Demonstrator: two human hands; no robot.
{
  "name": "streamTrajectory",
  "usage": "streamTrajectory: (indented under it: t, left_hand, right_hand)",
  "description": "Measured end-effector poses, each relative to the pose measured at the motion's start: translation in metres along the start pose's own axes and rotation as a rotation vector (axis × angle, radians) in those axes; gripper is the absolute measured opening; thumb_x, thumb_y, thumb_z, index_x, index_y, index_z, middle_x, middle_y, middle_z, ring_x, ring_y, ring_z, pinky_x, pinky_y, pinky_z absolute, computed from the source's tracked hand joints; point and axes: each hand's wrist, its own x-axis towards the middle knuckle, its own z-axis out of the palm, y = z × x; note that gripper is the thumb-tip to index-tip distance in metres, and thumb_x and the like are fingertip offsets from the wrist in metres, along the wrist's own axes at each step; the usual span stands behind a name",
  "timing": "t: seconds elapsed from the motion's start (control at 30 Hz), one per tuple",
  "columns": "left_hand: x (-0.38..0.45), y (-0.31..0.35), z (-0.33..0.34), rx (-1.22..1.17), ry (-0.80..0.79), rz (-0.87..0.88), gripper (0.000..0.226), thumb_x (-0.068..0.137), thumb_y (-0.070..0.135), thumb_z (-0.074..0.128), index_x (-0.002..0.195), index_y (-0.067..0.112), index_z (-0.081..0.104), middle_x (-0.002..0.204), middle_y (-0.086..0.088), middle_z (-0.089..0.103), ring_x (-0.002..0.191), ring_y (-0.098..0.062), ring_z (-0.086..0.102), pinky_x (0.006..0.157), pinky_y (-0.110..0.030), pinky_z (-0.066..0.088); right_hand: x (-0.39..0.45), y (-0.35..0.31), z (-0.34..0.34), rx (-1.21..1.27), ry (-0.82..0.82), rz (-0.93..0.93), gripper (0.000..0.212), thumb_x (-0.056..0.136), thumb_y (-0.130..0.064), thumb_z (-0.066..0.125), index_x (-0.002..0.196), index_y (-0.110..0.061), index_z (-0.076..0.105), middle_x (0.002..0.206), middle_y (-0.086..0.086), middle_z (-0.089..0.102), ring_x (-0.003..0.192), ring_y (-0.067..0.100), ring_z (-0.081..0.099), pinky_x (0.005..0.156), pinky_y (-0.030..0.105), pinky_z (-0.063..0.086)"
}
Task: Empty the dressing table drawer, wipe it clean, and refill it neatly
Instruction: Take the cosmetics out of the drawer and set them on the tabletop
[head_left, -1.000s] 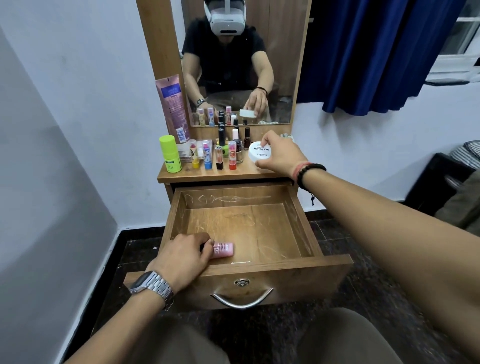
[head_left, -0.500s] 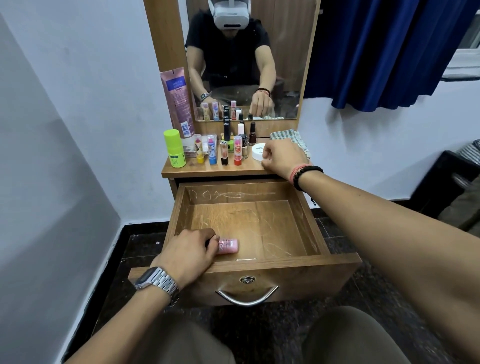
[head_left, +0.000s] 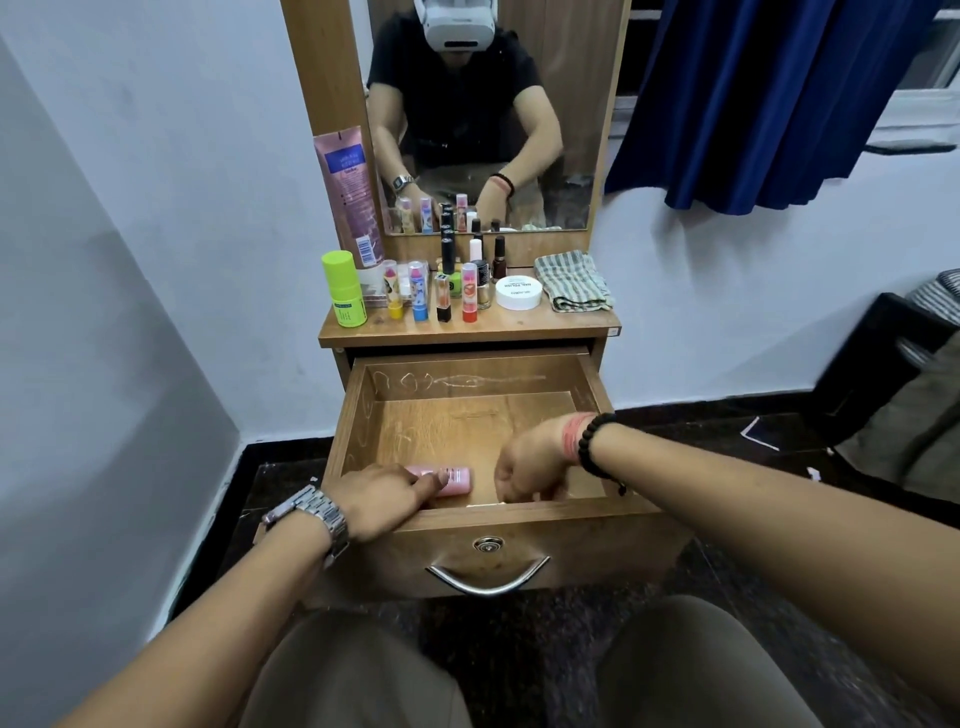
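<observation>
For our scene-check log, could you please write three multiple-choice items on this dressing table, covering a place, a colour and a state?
1. Where does the white round tub stand?
A. In the drawer
B. On the tabletop beside the folded cloth
C. On the floor

2. What colour is the small bottle in the drawer?
A. Pink
B. Blue
C. Black

3. How is the drawer?
A. Pushed shut
B. Pulled out, crammed full
C. Pulled out, nearly bare

Answers:
1 B, the tub sits on the tabletop just left of the cloth.
2 A, the bottle under the left hand is pink.
3 C, only the bottle lies on its wooden floor, with the right hand reaching in.
</observation>
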Motion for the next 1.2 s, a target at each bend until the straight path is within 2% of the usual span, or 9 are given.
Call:
streamTrajectory:
  t: [0.17,0.3,0.4,0.5,0.63,0.73,0.83,1.07,1.2]
  left_hand:
    - [-0.001,0.008,-0.008,-0.208,-0.169,-0.027,0.066,0.086,0.071,0.029,0.14,0.033,0.041,0.143,-0.001,0.046,0.125,-0.019,0.047,0.104,-0.025,0.028]
    - [-0.002,0.012,-0.009,-0.206,-0.194,0.002,0.054,0.093,0.059,0.032,0.138,0.03,0.04,0.139,0.0,0.048,0.113,-0.013,0.049,0.091,-0.018,0.026]
    - [-0.004,0.013,-0.01,-0.179,-0.188,0.03,0.05,0.097,0.054,0.029,0.14,0.03,0.04,0.141,0.001,0.047,0.107,-0.007,0.045,0.086,-0.014,0.025]
    - [-0.003,0.011,-0.01,-0.113,-0.158,0.041,0.053,0.098,0.053,0.025,0.142,0.027,0.039,0.145,-0.002,0.044,0.121,-0.014,0.046,0.085,-0.017,0.026]
    - [-0.002,0.008,-0.007,-0.052,-0.148,0.045,0.053,0.099,0.051,0.022,0.139,0.023,0.043,0.145,-0.008,0.042,0.122,-0.02,0.045,0.09,-0.021,0.03]
    - [0.0,0.006,-0.003,-0.024,-0.114,0.039,0.048,0.102,0.043,0.02,0.138,0.022,0.042,0.147,-0.011,0.037,0.128,-0.025,0.041,0.098,-0.024,0.031]
    - [0.002,0.003,-0.002,-0.032,-0.066,0.033,0.049,0.102,0.045,0.022,0.131,0.021,0.052,0.144,-0.008,0.043,0.124,-0.022,0.044,0.093,-0.027,0.033]
    - [-0.001,0.002,0.003,0.012,0.083,0.062,0.044,0.102,0.039,0.022,0.114,0.026,0.062,0.126,-0.005,0.056,0.113,-0.021,0.049,0.086,-0.029,0.039]
    - [-0.002,0.0,0.004,-0.009,0.124,0.067,0.043,0.1,0.043,0.024,0.11,0.031,0.064,0.121,-0.002,0.06,0.106,-0.02,0.055,0.09,-0.032,0.045]
  right_hand:
    - [-0.001,0.02,0.006,0.13,-0.003,-0.009,0.02,0.095,-0.015,0.051,0.11,-0.015,0.065,0.099,0.005,0.062,0.085,0.024,0.059,0.078,0.033,0.053]
    - [0.001,0.022,0.008,0.123,0.011,-0.051,0.012,0.095,-0.02,0.057,0.102,-0.013,0.064,0.095,0.004,0.062,0.088,0.019,0.059,0.083,0.031,0.053]
    - [0.002,0.023,0.008,0.081,0.032,-0.094,0.011,0.094,-0.022,0.058,0.096,-0.013,0.062,0.095,0.005,0.062,0.086,0.018,0.058,0.08,0.027,0.052]
    - [-0.004,0.031,0.001,0.149,0.091,-0.158,0.009,0.09,-0.019,0.062,0.098,-0.014,0.062,0.097,0.005,0.065,0.083,0.013,0.061,0.073,0.023,0.054]
    - [-0.019,0.048,-0.014,0.562,0.239,-0.32,0.022,0.09,-0.01,0.062,0.112,-0.011,0.06,0.095,0.008,0.069,0.074,0.009,0.065,0.062,0.018,0.055]
    - [-0.03,0.058,-0.023,0.86,0.313,-0.429,0.027,0.09,-0.005,0.061,0.115,-0.015,0.06,0.097,0.009,0.068,0.085,0.018,0.068,0.071,0.026,0.06]
    - [-0.036,0.062,-0.031,1.023,0.365,-0.479,0.028,0.089,-0.003,0.061,0.116,-0.011,0.057,0.107,0.014,0.068,0.097,0.027,0.069,0.083,0.035,0.057]
    - [-0.044,0.061,-0.073,1.199,0.704,-0.528,0.033,0.085,-0.004,0.067,0.114,-0.009,0.052,0.104,0.014,0.068,0.083,0.016,0.071,0.064,0.022,0.058]
    - [-0.035,0.061,-0.11,1.02,1.018,-0.413,0.035,0.079,0.0,0.07,0.109,-0.008,0.054,0.098,0.012,0.069,0.085,0.022,0.069,0.079,0.035,0.059]
